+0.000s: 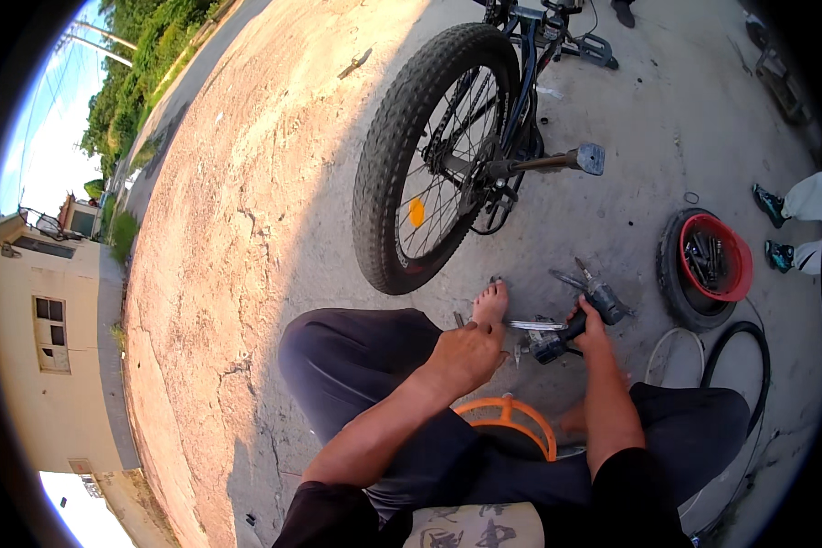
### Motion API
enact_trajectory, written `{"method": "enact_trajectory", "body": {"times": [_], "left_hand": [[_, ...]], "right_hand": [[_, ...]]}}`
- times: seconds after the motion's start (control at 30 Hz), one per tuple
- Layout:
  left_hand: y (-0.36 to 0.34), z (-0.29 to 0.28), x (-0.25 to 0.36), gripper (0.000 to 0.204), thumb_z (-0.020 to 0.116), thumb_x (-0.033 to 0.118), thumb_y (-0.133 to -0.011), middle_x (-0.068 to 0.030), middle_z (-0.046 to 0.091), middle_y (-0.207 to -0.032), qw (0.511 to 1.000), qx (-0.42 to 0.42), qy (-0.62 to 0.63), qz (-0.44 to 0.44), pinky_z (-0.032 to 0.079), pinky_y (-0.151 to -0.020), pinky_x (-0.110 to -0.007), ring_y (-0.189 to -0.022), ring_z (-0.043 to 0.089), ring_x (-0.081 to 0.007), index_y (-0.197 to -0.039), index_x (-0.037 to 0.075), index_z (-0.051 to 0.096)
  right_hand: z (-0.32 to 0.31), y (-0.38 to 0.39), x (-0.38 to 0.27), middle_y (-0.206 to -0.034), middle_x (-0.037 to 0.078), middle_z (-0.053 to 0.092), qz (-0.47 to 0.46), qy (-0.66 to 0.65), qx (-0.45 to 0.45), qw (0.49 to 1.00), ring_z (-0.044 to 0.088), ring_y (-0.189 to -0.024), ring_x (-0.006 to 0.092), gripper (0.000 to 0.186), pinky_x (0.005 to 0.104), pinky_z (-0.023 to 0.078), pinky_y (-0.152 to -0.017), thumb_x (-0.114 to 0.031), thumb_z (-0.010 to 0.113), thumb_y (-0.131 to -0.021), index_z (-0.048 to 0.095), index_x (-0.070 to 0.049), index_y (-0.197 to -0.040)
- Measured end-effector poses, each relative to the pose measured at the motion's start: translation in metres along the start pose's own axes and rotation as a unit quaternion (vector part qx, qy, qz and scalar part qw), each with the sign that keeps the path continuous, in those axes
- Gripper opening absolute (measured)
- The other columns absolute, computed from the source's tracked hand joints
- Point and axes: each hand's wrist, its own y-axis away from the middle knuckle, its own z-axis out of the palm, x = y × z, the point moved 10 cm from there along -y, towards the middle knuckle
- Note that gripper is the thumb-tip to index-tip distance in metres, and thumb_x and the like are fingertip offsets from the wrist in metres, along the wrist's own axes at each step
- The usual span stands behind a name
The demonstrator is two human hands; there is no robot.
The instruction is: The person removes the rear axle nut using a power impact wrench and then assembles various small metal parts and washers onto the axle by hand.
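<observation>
My left hand (467, 357) is closed beside my bare foot (491, 301). A short grey metal end (458, 319) sticks out above its knuckles, but the rest of what it holds is hidden. My right hand (594, 324) is wrapped round the black handle of a power tool (548, 346), held low over the ground. Between the hands a shiny silver rod (535, 325) lies across; whether it joins the tool I cannot tell. Just beyond the right hand is a second dark power tool (605, 298) with a pointed tip.
Ahead stands a bicycle with a fat black tyre (374, 173) and a pedal (590, 159). At right, a red basin (745, 265) of metal tools rests on a black tyre (671, 283), near a hose (765, 365). An orange frame (543, 425) sits between my legs. Another person's shoes (769, 206) are at far right.
</observation>
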Motion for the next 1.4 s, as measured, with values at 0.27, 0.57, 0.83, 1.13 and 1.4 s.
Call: {"method": "enact_trajectory", "body": {"times": [0.27,0.57,0.83,1.13,1.4], "left_hand": [[0.023,-0.025,0.085,0.018,0.066,0.018,-0.082,-0.0121,0.065,-0.085,0.982,0.135,0.011,0.129,0.055,-0.063,-0.036,-0.08,0.068,-0.0263,-0.09,0.003,0.06],[0.048,-0.072,0.151,0.018,0.06,0.014,-0.08,-0.0151,0.066,-0.085,0.946,0.279,-0.001,0.164,0.052,-0.071,-0.04,-0.08,0.065,-0.0255,-0.092,0.001,0.063],[0.038,-0.075,0.182,0.016,0.059,0.018,-0.08,-0.0122,0.066,-0.076,0.909,0.329,0.108,0.23,0.049,-0.062,-0.04,-0.072,0.064,-0.0258,-0.082,0.002,0.062],[0.037,-0.088,0.213,0.017,0.06,0.021,-0.08,-0.0101,0.067,-0.076,0.887,0.327,0.135,0.296,0.045,-0.055,-0.035,-0.068,0.064,-0.0216,-0.081,0.003,0.062],[0.027,-0.089,0.212,0.017,0.06,0.019,-0.081,-0.0161,0.07,-0.091,0.904,0.301,0.105,0.286,0.052,-0.063,-0.038,-0.081,0.069,-0.0272,-0.088,0.004,0.065]], "right_hand": [[-0.081,-0.022,-0.007,-0.093,0.011,0.062,-0.027,0.066,0.133,0.989,0.064,-0.08,0.0289,0.031,0.0441,0.055,-0.075,-0.013,0.077,-0.084,0.062,-0.003,-0.109],[-0.051,0.033,-0.044,-0.108,0.018,0.065,-0.223,0.745,-0.043,0.628,0.06,-0.098,0.0339,0.055,0.0421,0.051,-0.083,-0.021,0.08,-0.075,0.06,-0.003,-0.124],[-0.035,0.095,-0.052,-0.133,0.022,0.056,-0.126,0.426,0.145,0.884,0.056,-0.118,0.0328,0.065,0.044,0.043,-0.098,-0.02,0.07,-0.086,0.045,0.002,-0.142],[-0.014,0.135,-0.087,-0.132,0.017,0.059,-0.187,0.462,0.045,0.866,0.057,-0.119,0.0313,0.058,0.0425,0.042,-0.101,-0.02,0.064,-0.092,0.044,-0.001,-0.143],[0.071,0.26,-0.131,-0.131,0.013,0.06,-0.269,0.338,-0.07,0.899,0.059,-0.12,0.0311,0.053,0.0412,0.041,-0.103,-0.021,0.06,-0.095,0.044,-0.002,-0.143]]}}
